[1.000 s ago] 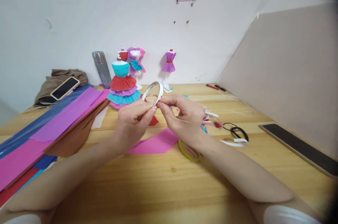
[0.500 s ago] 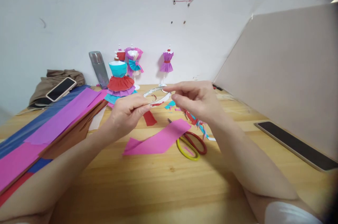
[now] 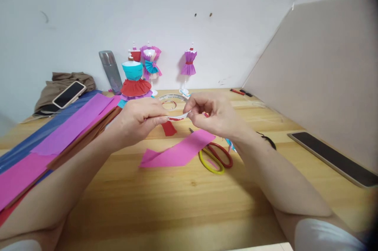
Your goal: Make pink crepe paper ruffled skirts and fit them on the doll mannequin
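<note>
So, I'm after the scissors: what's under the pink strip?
Scissors run beneath the pink strip; their handles and a blade tip stick out. The blades' middle, and anything else there, is covered.

Left hand (image 3: 138,121) pinches near the pinching right hand (image 3: 215,114).

Grey bottle (image 3: 110,72) near brown cloth (image 3: 53,90) and phone (image 3: 69,95).

Even, moderate light, pale wall (image 3: 112,10) bright, soft shadow by right forearm (image 3: 274,176) on surface (image 3: 165,203), hands (image 3: 211,115) slightly soft, right edge dark, blurred, wide-lens stretch.
</note>
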The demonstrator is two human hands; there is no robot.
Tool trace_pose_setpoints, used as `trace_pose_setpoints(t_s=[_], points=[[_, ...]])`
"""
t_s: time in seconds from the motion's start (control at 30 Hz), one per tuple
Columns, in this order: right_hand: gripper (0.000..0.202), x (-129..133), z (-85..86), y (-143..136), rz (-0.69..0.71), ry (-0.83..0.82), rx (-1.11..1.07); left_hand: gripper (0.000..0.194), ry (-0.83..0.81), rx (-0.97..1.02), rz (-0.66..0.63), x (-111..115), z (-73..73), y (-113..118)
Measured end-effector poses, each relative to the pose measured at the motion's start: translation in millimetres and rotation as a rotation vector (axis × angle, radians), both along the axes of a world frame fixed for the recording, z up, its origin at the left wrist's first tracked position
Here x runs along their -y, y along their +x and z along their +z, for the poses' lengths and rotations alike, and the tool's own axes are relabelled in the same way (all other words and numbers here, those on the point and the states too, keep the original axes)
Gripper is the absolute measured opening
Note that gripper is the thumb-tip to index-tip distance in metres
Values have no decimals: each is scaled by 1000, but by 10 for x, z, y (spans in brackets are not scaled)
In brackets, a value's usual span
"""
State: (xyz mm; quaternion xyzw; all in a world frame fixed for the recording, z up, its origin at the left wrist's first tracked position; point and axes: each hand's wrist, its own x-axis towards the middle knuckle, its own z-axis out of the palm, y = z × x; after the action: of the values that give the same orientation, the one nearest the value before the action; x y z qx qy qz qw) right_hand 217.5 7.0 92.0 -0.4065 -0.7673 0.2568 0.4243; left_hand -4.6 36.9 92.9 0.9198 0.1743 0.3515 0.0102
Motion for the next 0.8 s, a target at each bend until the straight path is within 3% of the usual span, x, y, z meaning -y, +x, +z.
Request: trace_pose_setpoints(t_s=[0.23, 0.4, 0.47, 0.6, 0.8], points=[[15, -34, -34, -6, -42, 117, 14, 22, 129, -20, 27, 23, 19, -13], [30, -52, -30, -40, 76, 31, -270, 18, 352, 29, 107, 60, 54, -18], [32, -35, -29, -68, 18, 48, -339, 18, 446, 40, 148, 74, 62, -9], [12, 5, -40, -131, -168, 122, -288, 20, 593, 26, 254, 103, 67, 6], [8, 24, -46, -192, -188, 22, -311, 19, 736, -66, 326, 155, 43, 28]])
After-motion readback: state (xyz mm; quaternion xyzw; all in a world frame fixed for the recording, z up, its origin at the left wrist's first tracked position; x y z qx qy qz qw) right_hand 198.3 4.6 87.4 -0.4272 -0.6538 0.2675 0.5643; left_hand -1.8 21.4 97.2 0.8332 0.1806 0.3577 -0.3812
